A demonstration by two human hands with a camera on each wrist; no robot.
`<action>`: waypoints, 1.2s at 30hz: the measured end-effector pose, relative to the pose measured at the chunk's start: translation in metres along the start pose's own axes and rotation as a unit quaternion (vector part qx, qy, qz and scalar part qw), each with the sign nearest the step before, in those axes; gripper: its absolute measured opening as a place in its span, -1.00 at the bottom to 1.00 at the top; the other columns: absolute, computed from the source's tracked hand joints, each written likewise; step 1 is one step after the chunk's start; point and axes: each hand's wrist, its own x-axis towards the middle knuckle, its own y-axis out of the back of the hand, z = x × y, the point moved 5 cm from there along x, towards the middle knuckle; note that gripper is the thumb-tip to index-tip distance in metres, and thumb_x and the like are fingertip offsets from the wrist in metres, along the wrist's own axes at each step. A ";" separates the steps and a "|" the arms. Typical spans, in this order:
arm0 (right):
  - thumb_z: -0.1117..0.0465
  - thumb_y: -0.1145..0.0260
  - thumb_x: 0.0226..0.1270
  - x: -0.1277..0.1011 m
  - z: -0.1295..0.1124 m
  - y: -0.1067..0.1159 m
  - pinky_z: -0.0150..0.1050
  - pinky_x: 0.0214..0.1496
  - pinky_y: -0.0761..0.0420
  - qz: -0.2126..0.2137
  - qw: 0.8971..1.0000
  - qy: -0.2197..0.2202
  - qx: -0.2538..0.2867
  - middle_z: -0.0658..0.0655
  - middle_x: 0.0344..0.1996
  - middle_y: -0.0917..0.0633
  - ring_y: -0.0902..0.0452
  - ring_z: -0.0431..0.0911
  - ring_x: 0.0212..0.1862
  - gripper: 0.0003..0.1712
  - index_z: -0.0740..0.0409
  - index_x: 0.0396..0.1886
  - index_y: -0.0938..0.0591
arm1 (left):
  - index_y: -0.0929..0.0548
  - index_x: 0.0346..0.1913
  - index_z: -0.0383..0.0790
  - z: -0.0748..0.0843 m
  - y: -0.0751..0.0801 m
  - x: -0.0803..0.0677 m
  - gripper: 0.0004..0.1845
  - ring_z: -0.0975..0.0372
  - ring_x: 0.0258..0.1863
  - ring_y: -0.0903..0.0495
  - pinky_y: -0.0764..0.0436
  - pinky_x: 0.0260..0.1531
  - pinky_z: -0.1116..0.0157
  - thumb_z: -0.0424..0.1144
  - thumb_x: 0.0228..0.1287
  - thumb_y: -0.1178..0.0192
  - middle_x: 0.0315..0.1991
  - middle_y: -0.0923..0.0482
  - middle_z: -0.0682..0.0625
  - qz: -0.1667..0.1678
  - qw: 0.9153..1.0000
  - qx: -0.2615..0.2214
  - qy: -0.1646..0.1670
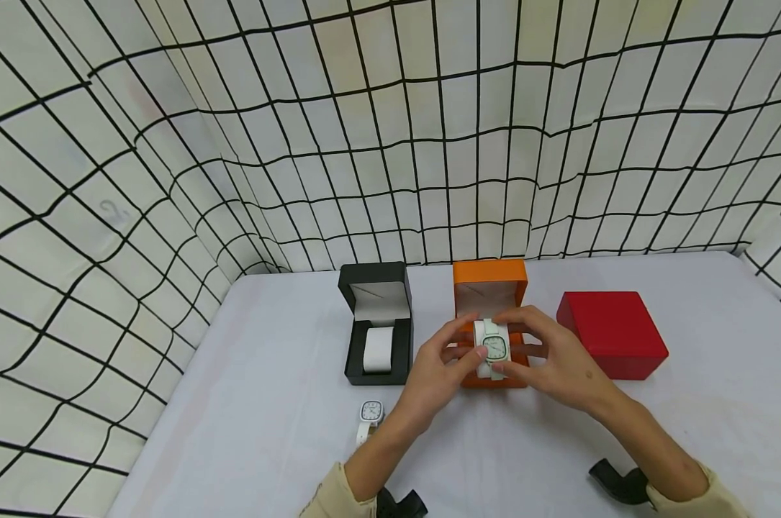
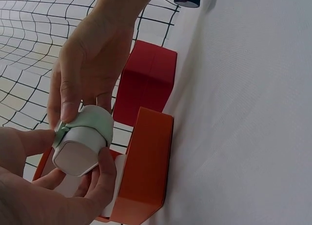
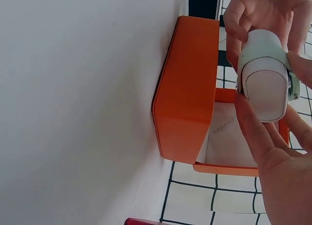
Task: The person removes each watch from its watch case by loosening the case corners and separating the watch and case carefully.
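Note:
A pale green watch point(image 1: 494, 348) is strapped round a white pillow point(image 2: 80, 148) point(image 3: 265, 86). Both hands hold this pillow just above the open orange box point(image 1: 490, 291) point(image 2: 146, 166) point(image 3: 187, 95). My left hand point(image 1: 443, 360) point(image 2: 58, 186) pinches it from the left side with thumb and fingers. My right hand point(image 1: 545, 352) point(image 3: 273, 152) grips it from the right, fingers curled over the top. The box's pale lining point(image 3: 229, 137) shows under the pillow.
An open black box point(image 1: 376, 325) with a white pillow point(image 1: 378, 349) stands left of the orange one. A shut red box point(image 1: 612, 334) point(image 2: 146, 81) stands to the right. A second white watch point(image 1: 369, 415) lies on the white table point(image 1: 720, 403), front left. Gridded walls surround the table.

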 end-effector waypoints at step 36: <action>0.25 -0.69 0.02 -0.006 -0.002 -0.011 0.09 0.02 -0.79 -0.001 1.000 0.002 -0.014 0.17 0.34 -0.56 -0.52 0.14 0.30 -0.06 0.05 0.45 -0.50 | -0.48 0.48 0.08 -0.007 0.002 0.004 -0.33 0.14 0.12 -0.72 -0.71 -0.09 0.41 -0.21 0.34 -0.44 0.21 -0.53 -0.14 -0.015 0.999 -0.028 0.009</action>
